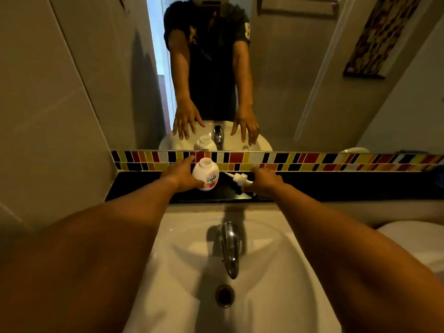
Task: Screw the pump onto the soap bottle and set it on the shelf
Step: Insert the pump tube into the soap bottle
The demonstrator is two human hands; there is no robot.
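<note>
1. The place was a small bathroom.
2. A white washbasin (276, 272) with a chrome tap (229, 246) sat nearest.
3. A black shelf (336, 186) ran behind it, under a strip of coloured tiles (312, 161).
4. A wall mirror (276, 80) hung above, farthest.

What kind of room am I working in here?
Almost certainly a bathroom: a white sink with a chrome faucet sits below a wall mirror, and the open soap bottle and its pump rest on a black shelf.
</note>
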